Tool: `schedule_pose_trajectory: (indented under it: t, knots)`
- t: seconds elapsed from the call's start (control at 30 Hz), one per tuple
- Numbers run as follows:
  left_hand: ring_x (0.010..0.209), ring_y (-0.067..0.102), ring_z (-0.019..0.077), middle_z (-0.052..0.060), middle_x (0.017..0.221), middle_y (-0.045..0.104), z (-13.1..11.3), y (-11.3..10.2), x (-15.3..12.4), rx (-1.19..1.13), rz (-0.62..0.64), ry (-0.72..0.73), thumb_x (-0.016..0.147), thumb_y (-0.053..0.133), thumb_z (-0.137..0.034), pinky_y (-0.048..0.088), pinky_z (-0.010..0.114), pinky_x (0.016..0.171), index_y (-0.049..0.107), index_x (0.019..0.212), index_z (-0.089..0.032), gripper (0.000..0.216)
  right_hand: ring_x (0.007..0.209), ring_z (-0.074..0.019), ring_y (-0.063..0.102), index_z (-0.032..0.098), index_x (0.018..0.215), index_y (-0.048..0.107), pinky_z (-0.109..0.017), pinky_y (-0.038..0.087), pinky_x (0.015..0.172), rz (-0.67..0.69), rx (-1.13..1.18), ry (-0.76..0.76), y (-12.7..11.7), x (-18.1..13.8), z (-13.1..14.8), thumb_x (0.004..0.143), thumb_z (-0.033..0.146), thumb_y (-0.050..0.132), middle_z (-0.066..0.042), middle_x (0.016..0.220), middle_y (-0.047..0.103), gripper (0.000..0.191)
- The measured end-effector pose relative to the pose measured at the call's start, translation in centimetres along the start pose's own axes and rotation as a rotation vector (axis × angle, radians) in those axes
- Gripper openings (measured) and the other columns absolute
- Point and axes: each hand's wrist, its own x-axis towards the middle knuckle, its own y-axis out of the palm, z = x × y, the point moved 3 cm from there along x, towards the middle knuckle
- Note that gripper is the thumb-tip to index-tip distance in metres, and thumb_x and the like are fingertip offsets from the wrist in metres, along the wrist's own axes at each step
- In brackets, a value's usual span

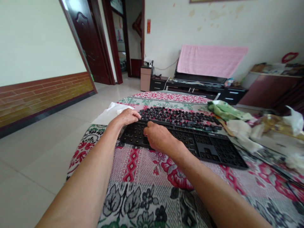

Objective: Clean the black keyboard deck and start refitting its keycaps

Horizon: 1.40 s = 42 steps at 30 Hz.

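Note:
A black keyboard (209,146) lies across the cloth, its key wells bare of caps where they show. Many loose black keycaps (180,114) are spread along its far side. At the keyboard's far left corner is my left hand (127,117), its fingers bent together at the edge of the loose caps; whatever is in the fingertips is too small to name. Over the left part of the keyboard, my right hand (158,135) is closed with curled fingers. Its palm side is hidden, so anything it holds cannot be made out. Part of the keyboard lies behind this hand.
A patterned cloth (147,177) covers the table. White paper (106,114) lies beyond my left hand. To the right are a green bag (224,110), crumpled white cloth (243,134) and a dark cable (273,166). A pink towel (211,60) hangs over a screen by the far wall.

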Motion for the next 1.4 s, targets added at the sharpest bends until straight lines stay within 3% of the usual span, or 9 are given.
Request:
schedule_pose_trajectory:
  t: [0.17, 0.37, 0.6, 0.73, 0.93, 1.13, 1.4]
  knots:
    - [0.085, 0.061, 0.0151, 0.000, 0.091, 0.070, 0.1, -0.3, -0.3, -0.076, 0.032, 0.004, 0.063, 0.052, -0.010, 0.046, 0.027, 0.082, 0.070, 0.092, -0.020, 0.036, 0.071, -0.0130, 0.050, 0.013, 0.095, 0.064, -0.026, 0.036, 0.063, -0.143, 0.166, 0.011, -0.9, -0.4, -1.0, 0.078, 0.009, 0.039, -0.010, 0.091, 0.055, 0.030]
    - [0.089, 0.062, 0.0135, 0.003, 0.099, 0.069, 0.4, -0.7, -0.6, -0.122, 0.064, 0.047, 0.064, 0.048, -0.005, 0.046, 0.025, 0.083, 0.068, 0.097, -0.018, 0.041, 0.080, -0.0144, 0.052, 0.015, 0.095, 0.063, -0.026, 0.038, 0.067, -0.155, 0.282, -0.152, 0.9, 1.4, 1.9, 0.079, 0.011, 0.040, -0.009, 0.092, 0.058, 0.029]
    - [0.090, 0.062, 0.0154, 0.003, 0.100, 0.069, 0.4, -0.7, -0.7, -0.136, 0.061, 0.010, 0.063, 0.049, -0.005, 0.047, 0.025, 0.081, 0.067, 0.100, -0.017, 0.042, 0.081, -0.0150, 0.052, 0.013, 0.090, 0.062, -0.028, 0.039, 0.071, -0.151, 0.124, -0.233, 1.5, 3.5, 5.2, 0.081, 0.005, 0.041, -0.009, 0.090, 0.060, 0.024]
    - [0.088, 0.062, 0.0147, 0.003, 0.096, 0.070, 0.4, -0.6, -0.6, -0.127, 0.048, 0.019, 0.062, 0.049, -0.006, 0.047, 0.023, 0.080, 0.068, 0.097, -0.015, 0.040, 0.078, -0.0154, 0.052, 0.013, 0.083, 0.062, -0.028, 0.038, 0.069, -0.103, 0.066, -0.299, 1.3, 3.5, 5.7, 0.079, 0.005, 0.043, -0.008, 0.086, 0.059, 0.020]
    - [0.084, 0.062, 0.0141, 0.002, 0.093, 0.070, 0.5, -0.1, -0.3, -0.103, 0.027, 0.049, 0.063, 0.048, -0.011, 0.045, 0.020, 0.077, 0.067, 0.097, -0.012, 0.039, 0.075, -0.0137, 0.051, 0.014, 0.083, 0.061, -0.026, 0.039, 0.068, -0.134, 0.209, -0.156, 0.1, 0.8, 1.7, 0.070, 0.006, 0.047, -0.006, 0.083, 0.057, 0.020]
    - [0.083, 0.062, 0.0170, 0.000, 0.089, 0.071, 0.7, 0.4, 0.4, 0.066, -0.049, 0.012, 0.068, 0.053, -0.033, 0.044, 0.021, 0.075, 0.070, 0.091, -0.020, 0.031, 0.082, -0.0145, 0.051, 0.014, 0.089, 0.058, -0.026, 0.041, 0.074, -0.179, 0.189, -0.038, -0.6, -4.4, -2.5, 0.071, 0.006, 0.044, -0.006, 0.088, 0.055, 0.024]
    - [0.082, 0.060, 0.0192, 0.003, 0.094, 0.069, -0.7, 0.7, 0.1, 0.320, -0.035, -0.049, 0.073, 0.047, -0.045, 0.040, 0.024, 0.068, 0.069, 0.095, -0.021, 0.039, 0.085, -0.0149, 0.053, 0.015, 0.091, 0.059, -0.026, 0.041, 0.077, -0.172, 0.183, 0.130, 0.1, -9.3, -5.2, 0.073, 0.006, 0.043, -0.006, 0.090, 0.056, 0.026]
